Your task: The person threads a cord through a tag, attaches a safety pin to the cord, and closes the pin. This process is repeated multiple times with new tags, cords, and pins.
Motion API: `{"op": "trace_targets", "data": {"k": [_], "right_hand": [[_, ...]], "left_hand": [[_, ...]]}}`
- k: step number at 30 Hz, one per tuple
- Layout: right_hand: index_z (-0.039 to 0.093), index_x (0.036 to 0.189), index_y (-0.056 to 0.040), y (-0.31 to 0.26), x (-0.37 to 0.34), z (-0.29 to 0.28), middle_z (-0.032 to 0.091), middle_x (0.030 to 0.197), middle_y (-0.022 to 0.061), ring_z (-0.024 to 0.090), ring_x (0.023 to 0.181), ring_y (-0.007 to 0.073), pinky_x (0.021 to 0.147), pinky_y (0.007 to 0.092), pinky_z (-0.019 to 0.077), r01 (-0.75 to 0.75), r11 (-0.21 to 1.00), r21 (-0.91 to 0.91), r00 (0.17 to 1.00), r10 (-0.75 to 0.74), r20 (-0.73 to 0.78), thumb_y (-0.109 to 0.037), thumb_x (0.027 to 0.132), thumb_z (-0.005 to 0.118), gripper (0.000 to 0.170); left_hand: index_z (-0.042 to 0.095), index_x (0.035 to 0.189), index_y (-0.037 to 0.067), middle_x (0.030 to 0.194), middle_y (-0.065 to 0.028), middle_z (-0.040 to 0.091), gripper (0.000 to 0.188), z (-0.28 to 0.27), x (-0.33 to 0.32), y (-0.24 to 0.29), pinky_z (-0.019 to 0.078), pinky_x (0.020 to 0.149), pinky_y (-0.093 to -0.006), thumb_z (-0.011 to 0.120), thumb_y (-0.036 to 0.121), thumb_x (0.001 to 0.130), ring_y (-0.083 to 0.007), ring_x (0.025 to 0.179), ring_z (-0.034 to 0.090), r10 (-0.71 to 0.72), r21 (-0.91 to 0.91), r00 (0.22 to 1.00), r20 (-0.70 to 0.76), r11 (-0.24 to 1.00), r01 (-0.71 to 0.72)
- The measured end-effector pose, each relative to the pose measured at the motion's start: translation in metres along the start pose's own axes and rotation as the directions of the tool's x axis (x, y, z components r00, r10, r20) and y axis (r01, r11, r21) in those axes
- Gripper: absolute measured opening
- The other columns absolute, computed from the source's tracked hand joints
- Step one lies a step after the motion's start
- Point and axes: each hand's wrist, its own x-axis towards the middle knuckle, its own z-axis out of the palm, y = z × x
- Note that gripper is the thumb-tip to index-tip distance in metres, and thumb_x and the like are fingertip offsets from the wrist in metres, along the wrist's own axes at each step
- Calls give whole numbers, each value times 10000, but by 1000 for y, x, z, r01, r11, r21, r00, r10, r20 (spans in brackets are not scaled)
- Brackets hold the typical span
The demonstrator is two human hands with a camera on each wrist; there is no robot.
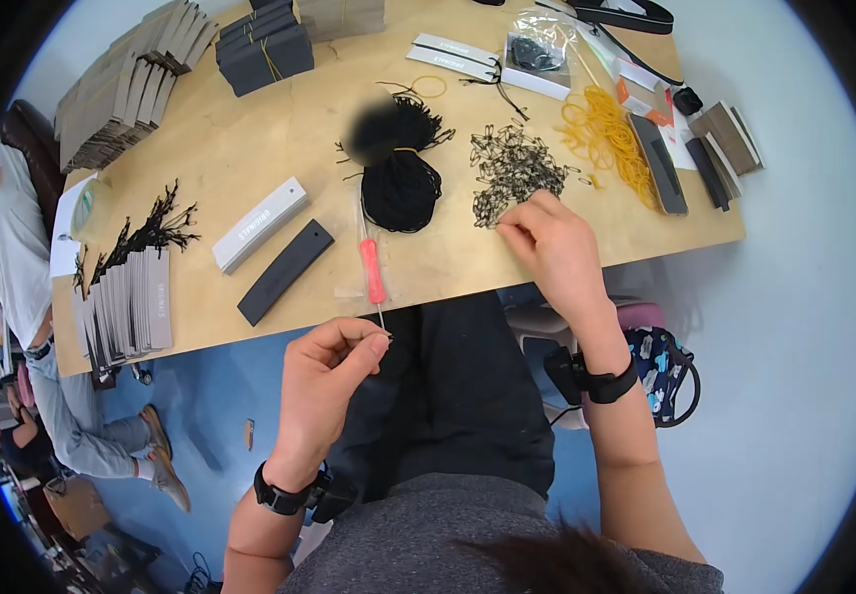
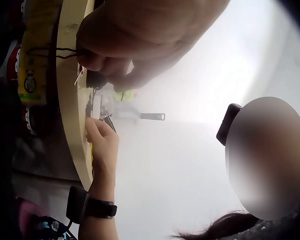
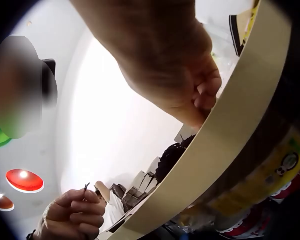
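In the head view my left hand (image 1: 324,381) is in front of the table edge, pinching a small dark thing. The left wrist view shows a thin dark loop (image 2: 55,53) jutting from those fingers. A red-handled tool (image 1: 373,269) with a thin metal shaft lies on the table, its lower end overlapping the left fingertips in the head view. My right hand (image 1: 557,252) reaches to the near edge of a pile of small dark wire pins (image 1: 512,168), finger and thumb pinching together there. Between the hands, farther back, lies a bundle of black cord (image 1: 401,193).
A white bar (image 1: 260,226) and a dark bar (image 1: 286,272) lie left of the tool. Grey tags (image 1: 136,307) with black cords fan out at far left. Yellow rubber bands (image 1: 606,139) and a phone (image 1: 657,163) are at right. Another person (image 1: 27,238) is beyond the left edge.
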Motion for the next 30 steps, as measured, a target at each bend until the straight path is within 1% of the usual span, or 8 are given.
{"op": "trace_targets", "data": {"k": [8, 10, 11, 13, 14, 16, 19, 30], "right_hand": [[630, 836, -32, -11, -5, -2, 590, 801, 111, 639, 713, 285, 613, 392, 517, 120, 986, -116, 993, -118, 24, -85, 815, 695, 87], [635, 873, -12, -24, -11, -5, 604, 770, 55, 605, 614, 199, 582, 340, 490, -194, 931, 309, 979, 165, 116, -114, 874, 694, 117], [635, 873, -12, -30, -12, -5, 604, 770, 55, 605, 614, 199, 582, 340, 490, -191, 929, 317, 980, 160, 121, -114, 874, 694, 117], [644, 908, -2, -40, -15, -5, 582, 758, -15, 509, 569, 92, 544, 263, 427, -523, 556, 646, 851, 301, 430, -183, 955, 665, 189], [644, 908, -2, -48, -17, -6, 582, 758, -15, 509, 569, 92, 544, 263, 427, -524, 552, 649, 850, 297, 435, -183, 955, 665, 189], [649, 918, 6, -62, -18, -7, 539, 763, -51, 447, 595, 39, 523, 210, 357, -674, 216, 707, 737, 130, 663, -231, 993, 636, 249], [649, 908, 2, -72, -20, 2, 547, 759, -31, 440, 590, 37, 514, 203, 320, -732, -5, 681, 681, 27, 732, -229, 988, 638, 244], [625, 892, 10, -74, -18, 6, 537, 773, 10, 417, 603, 64, 512, 219, 307, -828, -128, 546, 554, -37, 832, -207, 992, 629, 239]], "left_hand": [[706, 993, -5, 831, 17, 653, 110, 12, 13, 2, 397, 649, -192, 706, 88, 934, -39, 709, 523, -20, -67, 1000, -12, 998, 19], [701, 993, 3, 812, 31, 633, 103, 14, 15, 1, 365, 618, -196, 693, 95, 945, -30, 680, 493, -5, -76, 999, -33, 997, 2], [702, 996, 4, 816, 31, 633, 104, 14, 16, 0, 362, 617, -195, 692, 95, 947, -29, 679, 489, -4, -89, 1000, -30, 996, 1], [702, 1000, 6, 819, 31, 633, 104, 14, 19, 0, 359, 616, -194, 690, 96, 949, -28, 678, 485, -2, -100, 999, -33, 995, -2], [703, 1003, 6, 821, 31, 634, 106, 13, 19, -1, 363, 619, -193, 691, 97, 949, -27, 683, 489, 4, -95, 1000, -28, 995, -6], [703, 1006, 6, 823, 32, 634, 108, 12, 19, -1, 367, 622, -191, 692, 98, 949, -26, 687, 493, 12, -91, 1000, -20, 996, -14], [706, 1021, 8, 826, 32, 639, 119, 10, 17, -2, 378, 629, -188, 696, 102, 948, -26, 700, 505, 12, -120, 1000, 3, 993, -11], [710, 1054, 6, 840, 27, 655, 151, 4, 16, -4, 402, 641, -191, 705, 110, 944, -30, 717, 523, 60, -136, 998, 31, 989, -55]]}}
